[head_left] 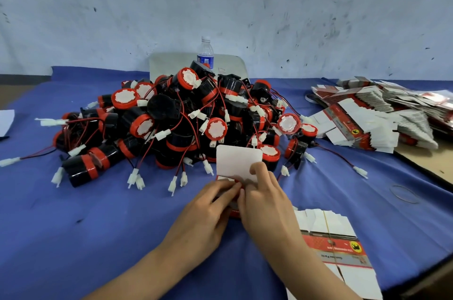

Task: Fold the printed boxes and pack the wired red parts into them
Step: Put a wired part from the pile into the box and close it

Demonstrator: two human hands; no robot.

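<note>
The left hand (210,204) and right hand (266,192), low in the centre of the frame, both grip a half-folded box (239,161), with the right thumb pinching its upturned white side. The pile of red parts (181,123) lies just behind it on the desk (98,214). Flat boxes (362,118) sit at the right. A skewed thumb press would likely crease the card off its fold line, so the box would not close.

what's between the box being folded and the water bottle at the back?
Head view: the heap of wired red parts fills that stretch, from the box flap back to the bottle.
</note>
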